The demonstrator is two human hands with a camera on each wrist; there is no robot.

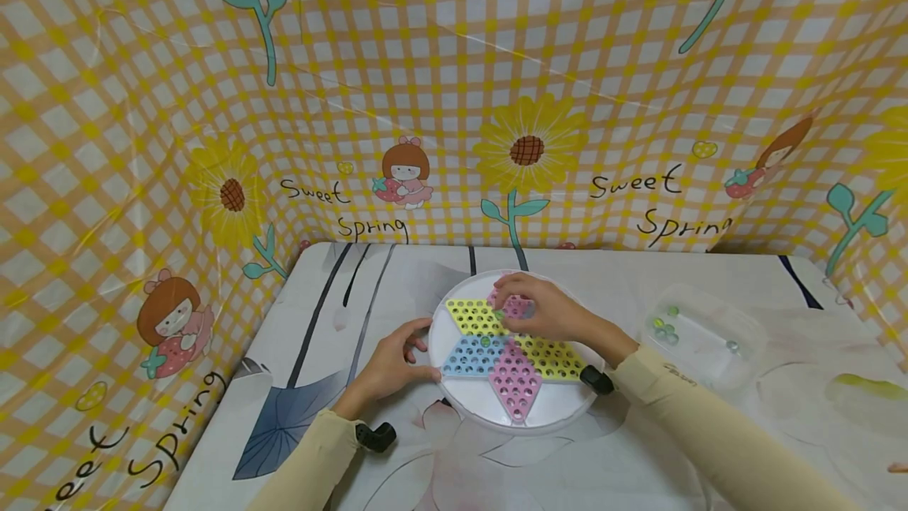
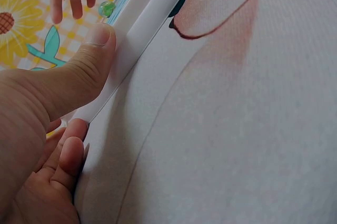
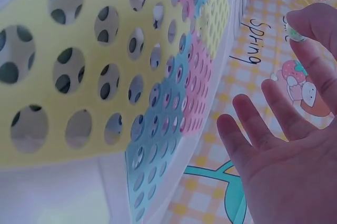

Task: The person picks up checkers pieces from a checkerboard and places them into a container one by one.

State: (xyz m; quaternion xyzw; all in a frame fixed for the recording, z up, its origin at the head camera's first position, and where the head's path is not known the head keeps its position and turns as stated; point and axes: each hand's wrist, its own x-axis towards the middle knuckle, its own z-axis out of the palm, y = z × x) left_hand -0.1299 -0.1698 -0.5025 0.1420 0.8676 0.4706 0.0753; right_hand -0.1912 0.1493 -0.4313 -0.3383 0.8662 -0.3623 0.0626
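Observation:
A round white Chinese checkers board point(image 1: 471, 396) with a star of pink, yellow and blue holes lies on the table. My left hand point(image 1: 392, 361) grips its left rim; in the left wrist view the thumb point(image 2: 87, 69) presses along the edge, fingers bent below. Over the far side of the board, my right hand point(image 1: 545, 308) pinches a green-and-clear marble point(image 3: 295, 34) between thumb and index finger, the other fingers spread. Another green marble point(image 1: 485, 341) sits in a hole near the top of the blue section.
A clear plastic container point(image 1: 701, 328) with several green and clear marbles stands right of the board. The table wears a flower-printed cloth point(image 1: 397, 282). A yellow checked curtain point(image 1: 454, 77) closes off the back and left side.

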